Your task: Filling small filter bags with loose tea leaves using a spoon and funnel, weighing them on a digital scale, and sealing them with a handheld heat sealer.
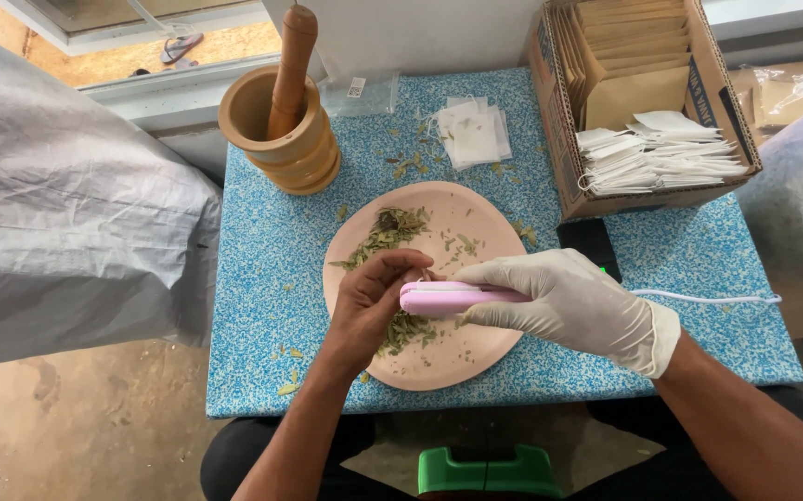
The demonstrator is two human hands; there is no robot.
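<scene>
Centrally, over the pink plate (476, 223) of dried leaves (388, 232), the bare left hand (369, 301) pinches something small, possibly a sachet, hidden by the fingers. Touching it, the gloved right hand (569, 301) clamps the pink handheld sealer (448, 297) closed.

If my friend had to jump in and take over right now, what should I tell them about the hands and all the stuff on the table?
Left hand: bare, fingertips pinched at the tip of the pink sealer; what they pinch is hidden.
Right hand: in a white glove, gripping the pink sealer over the plate; its white cord runs off to the right.
Things: pink plate on the blue table, with dried green leaves on it. Small white bags lie behind the plate; more white bags and brown envelopes fill the cardboard box. Wooden mortar and pestle stands back left.
Done: leaves on the plate.
Left: leaves remain loose there.
</scene>
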